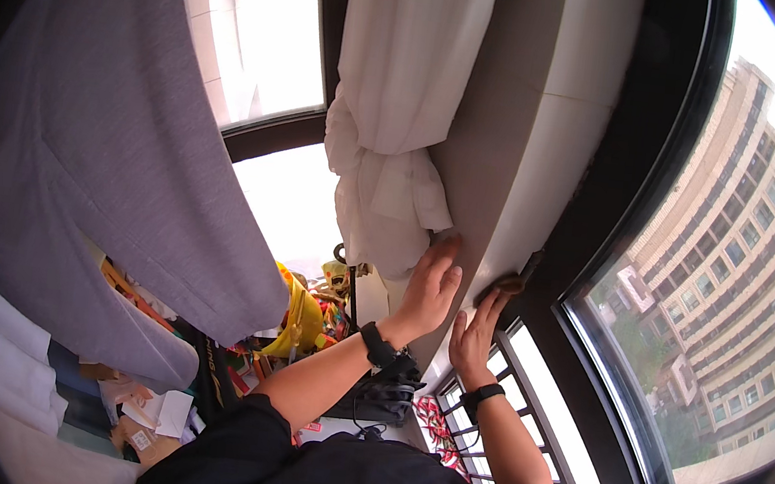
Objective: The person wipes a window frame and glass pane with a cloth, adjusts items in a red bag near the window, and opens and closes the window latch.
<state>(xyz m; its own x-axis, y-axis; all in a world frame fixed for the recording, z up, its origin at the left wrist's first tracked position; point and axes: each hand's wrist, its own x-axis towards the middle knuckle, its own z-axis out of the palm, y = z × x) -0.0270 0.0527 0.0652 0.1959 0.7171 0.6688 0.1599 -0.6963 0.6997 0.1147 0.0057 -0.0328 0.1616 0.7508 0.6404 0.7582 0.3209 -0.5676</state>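
Note:
My left hand (431,290) is raised, its fingers extended and nothing visible in it. It lies close to the grey wall pillar (491,182), beside the bunched lower end of a hanging white garment (391,207). Whether its fingertips touch the pillar or the cloth, I cannot tell. My right hand (475,342) is at the pillar's edge by the dark window frame (592,237), thumb apart. Its fingertips meet a small, rounded brown object (510,283), too unclear to name. Black bands circle both wrists.
A large grey cloth (149,129) hangs at the left. Below it are cardboard and paper (155,423), a yellow item (303,322) among colourful things, and a black bag (377,398). A railing (524,422) and a glass pane (727,281) stand at the right.

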